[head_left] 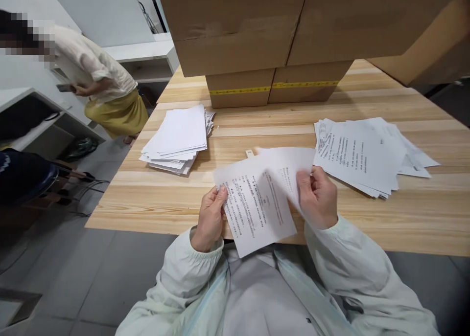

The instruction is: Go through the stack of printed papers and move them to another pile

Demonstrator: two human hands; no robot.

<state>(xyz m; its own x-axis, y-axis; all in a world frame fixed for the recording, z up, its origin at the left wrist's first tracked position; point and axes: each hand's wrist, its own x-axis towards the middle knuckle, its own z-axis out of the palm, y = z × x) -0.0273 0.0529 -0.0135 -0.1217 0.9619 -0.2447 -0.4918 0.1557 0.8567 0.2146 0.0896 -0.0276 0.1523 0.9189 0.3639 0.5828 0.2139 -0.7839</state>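
My left hand (212, 216) pinches the left edge of a printed sheet of paper (253, 204), thumb on top. That sheet is tilted over the table's front edge. In my right hand (318, 195) a second sheet of paper (292, 162) is gripped between thumb and curled fingers; it is bent and partly overlaps the first. To the left lies an uneven stack of mostly blank-faced papers (183, 130). On the right, close to my right hand, is a fanned pile of printed papers (362, 155). A small pale object (250, 153) lies just behind the sheets.
Large cardboard boxes (238, 28) are stacked at the back of the wooden table (139, 211), the lower ones crossed by yellow tape (240, 89). Another person (99, 72) bends at the left beside white shelves (147, 57). Cables (86, 194) lie on the floor there.
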